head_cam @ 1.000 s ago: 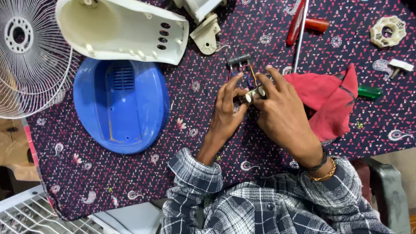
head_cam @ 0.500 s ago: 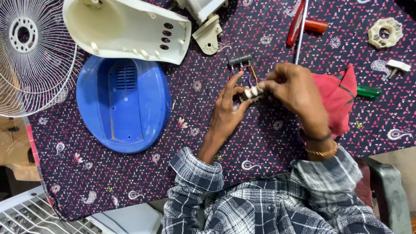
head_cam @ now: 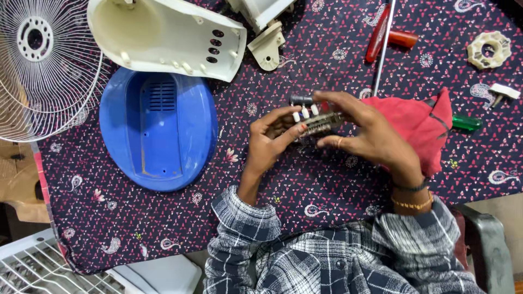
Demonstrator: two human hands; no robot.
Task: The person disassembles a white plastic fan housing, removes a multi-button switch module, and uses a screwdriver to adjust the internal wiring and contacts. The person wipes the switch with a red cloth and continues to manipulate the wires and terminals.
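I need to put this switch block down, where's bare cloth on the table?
Free cloth lies below the blue base, toward the left sleeve, and at the right edge below the red rag. The top is crowded: cream housing, screwdriver, cream ring. Both hands hold the switch block.

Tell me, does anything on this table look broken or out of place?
Nothing looks broken or spilled. A fan lies in parts: blue base shell turned hollow side up, cream housing on its side, wire grille hanging off the table's edge. Left hand and right hand hold a small switch block.
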